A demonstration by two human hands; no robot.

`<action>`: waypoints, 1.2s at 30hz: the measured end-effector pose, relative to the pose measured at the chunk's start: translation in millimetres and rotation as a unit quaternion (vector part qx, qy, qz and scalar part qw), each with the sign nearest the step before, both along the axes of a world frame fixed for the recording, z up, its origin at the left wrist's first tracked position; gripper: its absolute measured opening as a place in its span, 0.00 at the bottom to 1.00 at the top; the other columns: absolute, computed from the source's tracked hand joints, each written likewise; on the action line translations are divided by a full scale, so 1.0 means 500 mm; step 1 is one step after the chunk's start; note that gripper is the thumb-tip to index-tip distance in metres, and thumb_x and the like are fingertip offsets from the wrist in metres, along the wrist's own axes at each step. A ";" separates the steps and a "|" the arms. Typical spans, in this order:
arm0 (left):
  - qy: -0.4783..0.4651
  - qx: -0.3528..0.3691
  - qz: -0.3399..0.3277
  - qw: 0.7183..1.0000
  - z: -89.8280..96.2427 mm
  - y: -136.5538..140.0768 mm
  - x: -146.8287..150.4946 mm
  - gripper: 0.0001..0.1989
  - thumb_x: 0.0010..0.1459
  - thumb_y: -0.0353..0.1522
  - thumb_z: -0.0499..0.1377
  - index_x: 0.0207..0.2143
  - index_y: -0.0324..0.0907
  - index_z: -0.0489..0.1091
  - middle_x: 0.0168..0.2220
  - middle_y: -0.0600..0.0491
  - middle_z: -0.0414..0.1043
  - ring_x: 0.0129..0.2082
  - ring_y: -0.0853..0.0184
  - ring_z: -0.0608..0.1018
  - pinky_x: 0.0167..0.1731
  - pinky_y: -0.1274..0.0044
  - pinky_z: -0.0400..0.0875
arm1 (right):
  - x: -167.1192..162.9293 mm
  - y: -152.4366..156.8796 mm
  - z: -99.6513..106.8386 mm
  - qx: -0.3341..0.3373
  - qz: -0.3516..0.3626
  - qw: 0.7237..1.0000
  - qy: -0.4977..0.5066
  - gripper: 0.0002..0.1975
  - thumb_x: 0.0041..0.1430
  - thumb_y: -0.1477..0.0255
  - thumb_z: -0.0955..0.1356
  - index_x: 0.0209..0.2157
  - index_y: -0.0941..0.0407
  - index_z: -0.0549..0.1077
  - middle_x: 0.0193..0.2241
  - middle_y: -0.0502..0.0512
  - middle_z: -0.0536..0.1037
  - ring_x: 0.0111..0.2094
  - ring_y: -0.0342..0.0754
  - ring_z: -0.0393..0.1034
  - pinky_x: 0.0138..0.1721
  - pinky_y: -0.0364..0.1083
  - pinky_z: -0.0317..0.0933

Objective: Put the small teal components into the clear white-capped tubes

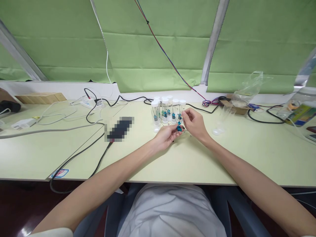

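Note:
My left hand (165, 136) is closed, its fingertips pinching a small teal piece (179, 128) just above the table. Close beside it, the thumb and fingers of my right hand (195, 123) are pressed together near the top of that piece; what they grip is too small to make out. Directly behind my hands stands a cluster of several clear tubes (165, 112) with white caps, upright, with small blue-teal pieces inside. A few tiny dark bits and thin wire-like parts lie on the table around my fingers.
Clear tubes (223, 120) stand or lean to the right. Farther right are a small cardboard box (238, 108) with a plastic bag and a large clear jar (302, 107). A blurred dark device (120, 129) with a black cable (101, 159) lies left. A power strip (90, 103) sits behind.

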State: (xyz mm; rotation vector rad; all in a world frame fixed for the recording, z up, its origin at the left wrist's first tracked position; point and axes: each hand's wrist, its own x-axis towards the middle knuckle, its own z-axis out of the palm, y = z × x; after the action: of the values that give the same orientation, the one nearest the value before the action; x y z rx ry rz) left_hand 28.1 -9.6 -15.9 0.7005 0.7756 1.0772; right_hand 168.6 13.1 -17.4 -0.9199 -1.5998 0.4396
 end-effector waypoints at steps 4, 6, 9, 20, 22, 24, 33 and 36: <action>0.012 0.013 -0.005 1.000 0.000 -0.001 -0.003 0.13 0.66 0.22 0.54 0.28 0.32 0.73 0.23 0.50 0.75 0.17 0.77 0.74 0.21 0.87 0.72 | 0.000 -0.004 0.001 -0.019 0.035 0.999 -0.011 0.13 0.65 0.61 0.65 0.30 0.54 0.67 0.19 0.47 0.66 0.20 0.43 0.60 0.23 0.44 0.56; 0.011 0.022 -0.007 1.000 -0.001 -0.001 -0.004 0.13 0.65 0.22 0.54 0.29 0.32 0.73 0.24 0.50 0.75 0.17 0.77 0.73 0.21 0.87 0.71 | -0.001 -0.007 0.002 -0.030 0.047 0.998 -0.016 0.13 0.64 0.60 0.65 0.29 0.53 0.67 0.19 0.47 0.67 0.20 0.44 0.62 0.23 0.44 0.58; 0.013 0.029 -0.009 0.999 -0.001 -0.002 -0.005 0.12 0.65 0.22 0.55 0.29 0.32 0.74 0.25 0.49 0.76 0.18 0.77 0.73 0.21 0.87 0.71 | -0.001 -0.009 0.002 -0.039 0.057 0.998 -0.015 0.14 0.64 0.59 0.65 0.29 0.53 0.66 0.19 0.47 0.68 0.19 0.44 0.63 0.22 0.45 0.59; 0.024 0.023 -0.004 0.999 0.000 -0.003 -0.004 0.11 0.65 0.23 0.55 0.31 0.31 0.74 0.26 0.49 0.76 0.19 0.76 0.74 0.22 0.86 0.72 | -0.001 -0.005 0.000 -0.037 0.059 0.997 -0.021 0.15 0.64 0.58 0.65 0.29 0.53 0.67 0.19 0.47 0.68 0.19 0.44 0.63 0.21 0.45 0.60; 0.024 0.022 -0.002 0.999 0.000 -0.003 -0.005 0.10 0.65 0.23 0.55 0.31 0.31 0.74 0.26 0.49 0.76 0.19 0.76 0.73 0.22 0.86 0.72 | -0.001 -0.005 -0.001 -0.035 0.063 0.997 -0.018 0.15 0.64 0.58 0.65 0.29 0.53 0.67 0.19 0.47 0.68 0.19 0.44 0.63 0.21 0.45 0.60; 0.023 0.022 -0.001 0.999 0.000 -0.003 -0.005 0.10 0.65 0.22 0.55 0.31 0.31 0.74 0.26 0.49 0.76 0.19 0.77 0.74 0.23 0.86 0.72 | -0.001 -0.005 -0.001 -0.034 0.066 0.997 -0.016 0.15 0.64 0.58 0.65 0.29 0.53 0.67 0.19 0.47 0.68 0.19 0.44 0.63 0.21 0.44 0.60; 0.026 0.021 0.002 0.999 0.002 -0.003 -0.004 0.11 0.65 0.22 0.55 0.31 0.32 0.74 0.26 0.49 0.76 0.19 0.76 0.73 0.22 0.86 0.71 | 0.001 -0.006 -0.001 -0.042 0.066 0.997 -0.025 0.15 0.64 0.57 0.65 0.29 0.53 0.67 0.20 0.48 0.69 0.20 0.45 0.66 0.22 0.45 0.62; 0.025 0.021 0.007 0.999 0.003 -0.002 -0.003 0.11 0.65 0.22 0.55 0.30 0.32 0.73 0.25 0.49 0.75 0.18 0.76 0.73 0.22 0.85 0.71 | 0.002 -0.006 -0.002 -0.038 0.063 0.997 -0.034 0.15 0.64 0.57 0.65 0.29 0.53 0.67 0.20 0.48 0.69 0.20 0.45 0.66 0.23 0.46 0.61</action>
State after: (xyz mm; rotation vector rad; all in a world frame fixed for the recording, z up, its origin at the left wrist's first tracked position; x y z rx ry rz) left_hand 26.8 -10.8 -14.6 0.7608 0.8035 1.0956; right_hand 169.5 10.1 -18.3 -0.9033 -1.7189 0.5660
